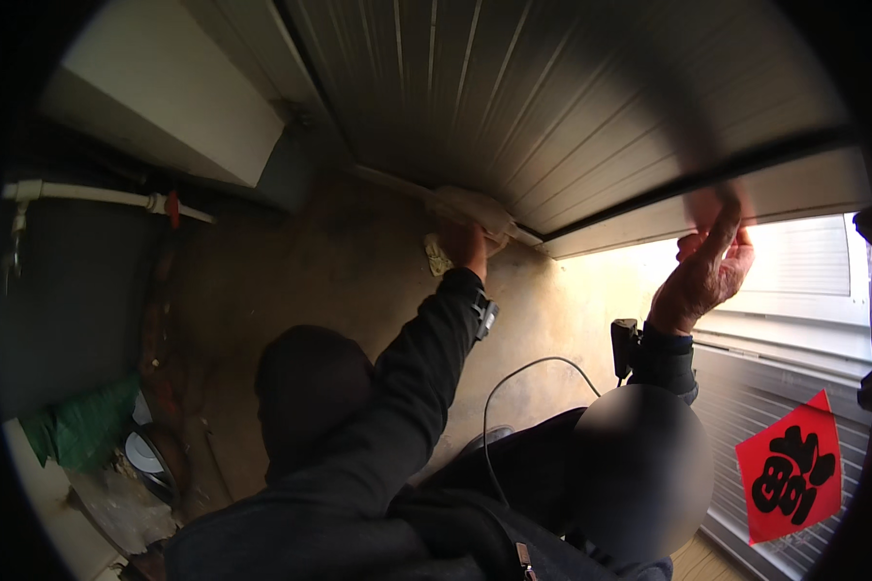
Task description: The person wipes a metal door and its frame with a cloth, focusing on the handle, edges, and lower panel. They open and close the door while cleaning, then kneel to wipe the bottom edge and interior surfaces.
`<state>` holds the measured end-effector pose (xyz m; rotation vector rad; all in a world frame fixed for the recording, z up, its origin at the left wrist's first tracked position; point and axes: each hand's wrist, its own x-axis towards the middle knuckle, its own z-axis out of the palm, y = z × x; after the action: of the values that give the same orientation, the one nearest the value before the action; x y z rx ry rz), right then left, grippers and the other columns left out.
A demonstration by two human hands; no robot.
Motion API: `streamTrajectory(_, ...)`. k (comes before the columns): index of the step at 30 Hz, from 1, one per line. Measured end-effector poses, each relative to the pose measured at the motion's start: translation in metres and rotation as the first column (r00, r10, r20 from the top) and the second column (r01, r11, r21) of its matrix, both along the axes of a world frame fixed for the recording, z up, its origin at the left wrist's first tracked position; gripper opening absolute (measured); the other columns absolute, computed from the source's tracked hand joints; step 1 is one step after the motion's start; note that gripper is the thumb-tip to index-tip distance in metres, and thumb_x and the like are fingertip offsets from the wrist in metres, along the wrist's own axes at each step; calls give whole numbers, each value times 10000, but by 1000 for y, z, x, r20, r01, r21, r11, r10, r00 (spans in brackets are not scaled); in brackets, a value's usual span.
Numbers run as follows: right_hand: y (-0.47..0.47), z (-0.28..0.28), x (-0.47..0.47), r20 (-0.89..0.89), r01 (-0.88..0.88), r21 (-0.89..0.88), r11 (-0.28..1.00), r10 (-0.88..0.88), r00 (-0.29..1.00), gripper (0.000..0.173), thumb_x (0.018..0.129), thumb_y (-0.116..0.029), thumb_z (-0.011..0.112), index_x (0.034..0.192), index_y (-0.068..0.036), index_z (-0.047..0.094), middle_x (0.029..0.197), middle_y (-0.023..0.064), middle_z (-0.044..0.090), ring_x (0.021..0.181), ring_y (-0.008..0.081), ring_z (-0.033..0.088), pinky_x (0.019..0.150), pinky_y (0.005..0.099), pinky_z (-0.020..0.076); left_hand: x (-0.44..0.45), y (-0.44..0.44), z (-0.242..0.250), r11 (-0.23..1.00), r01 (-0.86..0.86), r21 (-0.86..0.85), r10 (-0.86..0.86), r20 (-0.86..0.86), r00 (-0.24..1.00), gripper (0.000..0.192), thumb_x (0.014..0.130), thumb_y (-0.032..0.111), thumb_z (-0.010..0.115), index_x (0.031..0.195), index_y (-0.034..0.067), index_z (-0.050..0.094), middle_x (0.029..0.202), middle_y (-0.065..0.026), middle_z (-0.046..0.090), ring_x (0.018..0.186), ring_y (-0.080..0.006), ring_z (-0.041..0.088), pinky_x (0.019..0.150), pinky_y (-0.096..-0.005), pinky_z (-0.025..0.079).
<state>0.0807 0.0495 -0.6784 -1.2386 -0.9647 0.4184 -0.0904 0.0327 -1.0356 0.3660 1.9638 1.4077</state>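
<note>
A ribbed, pale door panel (509,109) slants across the top of the head view. My left hand (467,243) reaches to its lower edge and holds a pale cloth (476,207) against it. The fingers are mostly hidden by the cloth and shadow. A loose end of the cloth hangs by the wrist. Higher on the right, my right hand (708,265) grips the door's side edge (625,225), with its fingertips blurred against the panel. A small dark device (625,340) is strapped at the right wrist, and a banded device (485,317) sits on the left.
A white pipe (87,192) with a red valve handle (173,208) runs along the left wall. Below lie a green sheet (87,421) and a round pale object (144,452). A black cable (488,407) loops beside me. A red paper (792,468) bearing writing hangs on another ribbed panel.
</note>
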Motion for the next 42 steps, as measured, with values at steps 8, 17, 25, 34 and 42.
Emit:
streamTrajectory(8,-1,-2,4,24,-9,-5,1000,9,1000,694,994,-612,833,1270,-21,593,891,85,766,599,72,561,577,202,418,95,6,-5,989,85,120,-70,-120,990,302,890,59,643,1126,-126,673,1205,-328,721,1154,-454,691,1037,-495,541)
streamTrajectory(17,2,3,-3,10,17,22,1000,-18,1000,643,1026,-573,815,1239,-10,591,699,-3,573,585,60,486,559,213,376,84,-5,-2,964,223,141,-196,-186,963,298,905,185,662,1019,-83,722,1100,-297,758,1034,-458,726,927,-538,579)
streamTrajectory(25,-3,0,3,47,-2,-7,1000,3,999,705,1020,-626,795,1284,2,611,821,30,679,632,75,569,634,209,446,92,7,-48,980,-40,194,36,22,999,418,932,114,627,1272,-125,673,1315,-283,720,1180,-346,686,1024,-460,548)
streamTrajectory(34,-2,-3,6,61,-29,7,1000,28,998,686,1023,-620,795,1253,3,624,711,19,660,580,61,552,589,203,405,100,-13,-4,949,179,259,-176,-35,984,397,940,206,703,1199,-93,712,1244,-283,761,1169,-383,739,1010,-473,576)
streamTrajectory(42,-8,6,6,60,-41,-85,996,46,997,784,1021,-628,795,1300,81,609,765,69,719,655,83,611,670,222,453,66,-6,1,986,167,11,-160,-223,962,363,914,267,763,1077,-58,763,1168,-291,783,1126,-439,760,927,-516,606)
